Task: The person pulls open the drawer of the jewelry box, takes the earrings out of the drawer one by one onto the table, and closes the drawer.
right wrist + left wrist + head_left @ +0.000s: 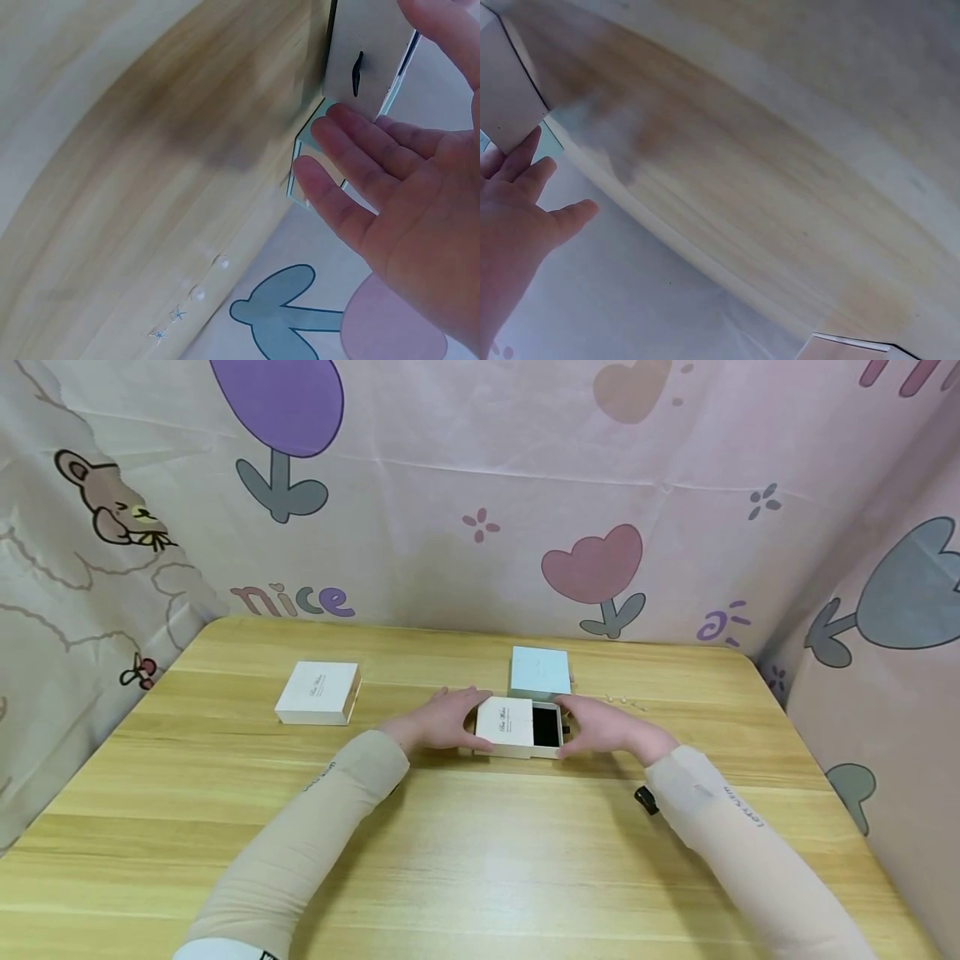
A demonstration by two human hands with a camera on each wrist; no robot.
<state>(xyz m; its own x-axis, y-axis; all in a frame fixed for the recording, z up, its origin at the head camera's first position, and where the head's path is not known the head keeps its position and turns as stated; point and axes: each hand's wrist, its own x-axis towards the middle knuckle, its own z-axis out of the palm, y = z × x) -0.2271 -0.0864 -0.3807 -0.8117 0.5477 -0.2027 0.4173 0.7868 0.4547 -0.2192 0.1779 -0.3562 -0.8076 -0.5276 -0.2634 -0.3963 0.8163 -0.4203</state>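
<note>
A white drawer box (pixel 506 723) lies on the table with its tray pulled part-way out to the right, showing a black lining (pixel 547 727). My left hand (pixel 447 720) holds the left end of the outer sleeve, thumb at the near side and fingers at the far side. At the tray's right end, my right hand (pixel 603 727) grips it between thumb and fingers. A black pull tab (pixel 357 73) shows on that end in the right wrist view. Most of the box is cut off in the left wrist view.
Behind the held box stands a light blue box (pixel 540 672). Another white box (pixel 317 692) sits at the left. Small pearl pieces (pixel 221 262) and star-shaped pieces (pixel 177 313) lie right of the blue box. A printed curtain (pixel 420 552) hangs behind the wooden table (pixel 480 860).
</note>
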